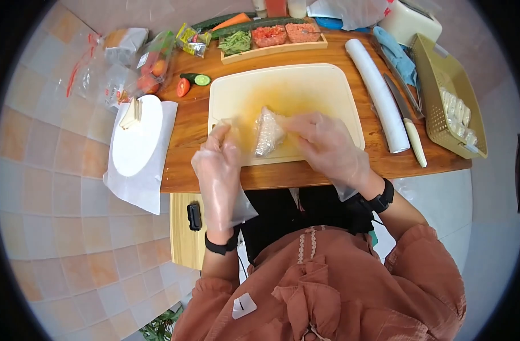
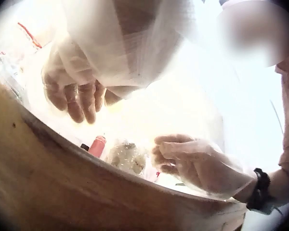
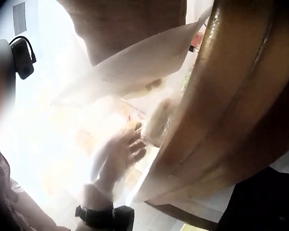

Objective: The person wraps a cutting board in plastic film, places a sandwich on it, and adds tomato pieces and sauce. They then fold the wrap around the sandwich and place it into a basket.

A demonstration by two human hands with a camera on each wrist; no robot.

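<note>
A wedge-shaped packet in clear cling film (image 1: 268,133), pale inside, stands on the cream cutting board (image 1: 339,85). My right hand (image 1: 328,142), in a loose clear plastic glove, pinches film at the packet's right side, its thumb and forefinger drawn together. On the other side is my gloved left hand (image 1: 217,170), fingers bent, a short gap from the packet. Whether it holds a film end I cannot tell. The left wrist view also shows the packet (image 2: 127,156) between both hands; in the right wrist view, the left hand (image 3: 120,159) has its fingertips close to it.
Behind the board stands a wooden tray (image 1: 277,52) with tubs of chopped food. A cling film roll (image 1: 379,94), a knife (image 1: 408,122) and a basket (image 1: 436,122) of wrapped pieces lie right. At left are a white oval plate (image 1: 136,150), cut vegetables (image 1: 184,87) and bagged food.
</note>
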